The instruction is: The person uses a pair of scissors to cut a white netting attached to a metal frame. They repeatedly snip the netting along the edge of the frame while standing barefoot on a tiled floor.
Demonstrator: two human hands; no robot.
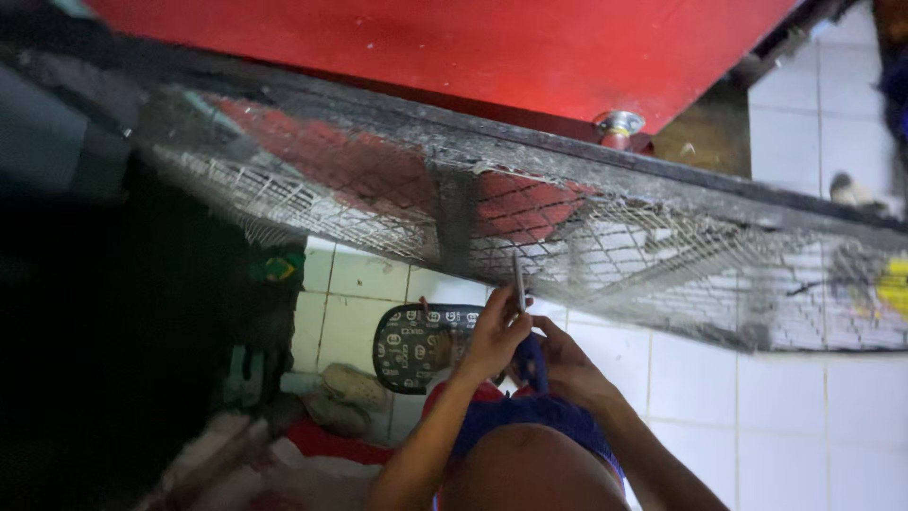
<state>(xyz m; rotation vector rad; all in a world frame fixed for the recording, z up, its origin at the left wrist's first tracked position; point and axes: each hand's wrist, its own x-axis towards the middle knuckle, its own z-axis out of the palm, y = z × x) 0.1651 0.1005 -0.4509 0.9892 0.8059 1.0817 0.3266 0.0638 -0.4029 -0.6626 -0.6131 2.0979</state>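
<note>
Two hands were kept close together above the lap: the left hand was pinched on a thin pale strip, held upright against the wire mesh panel, while the right hand was closed around a blue handle, apparently for steadying.

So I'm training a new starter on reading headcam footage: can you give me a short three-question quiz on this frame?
1. True or false: the left hand is pinching a thin pale strip that stands up against the wire mesh panel.
2. What does the right hand touch?
A. a dark blue handle
B. a yellow cup
C. the patterned sandal
3. Fill in: beyond the mesh is a large ___ surface.

Key: 1 true; 2 A; 3 red.
</note>
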